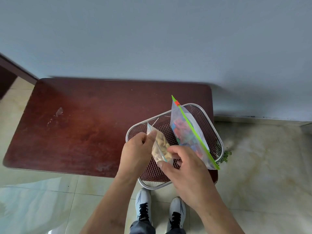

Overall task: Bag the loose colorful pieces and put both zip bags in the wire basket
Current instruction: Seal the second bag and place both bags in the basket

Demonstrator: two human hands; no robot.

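1. Left thumb and fingers (152,133) pinched on the upper end of the small bag (160,147); left hand (135,152) closed on it from the left.
2. Right thumb and fingers (170,150) gripping the lower end of the same bag, right hand (187,176) wrapped around from the near side.
3. Small bag of pale pieces held tilted over the basket (217,132), above the mesh; contact with the mesh hidden by the hands.
4. Big bag (187,132) with the colorful pieces already in the basket, leaning on edge along the right side, green zip strip (195,134) up, red slider (177,103) at the far end, near corner poking past the rim.
5. No loose pieces visible on the table (84,124), so bagging judged done; step in hand judged to be setting down the second bag.
6. To do it well: lower both ends together, lay flat in the open mesh to the left of the big bag, keep clear of it so as not to tip it out.
7. Release only once the mesh bears the weight; open right fingers first, then left.
8. Risk: basket overhangs the table's near edge, so avoid pressing on that side.
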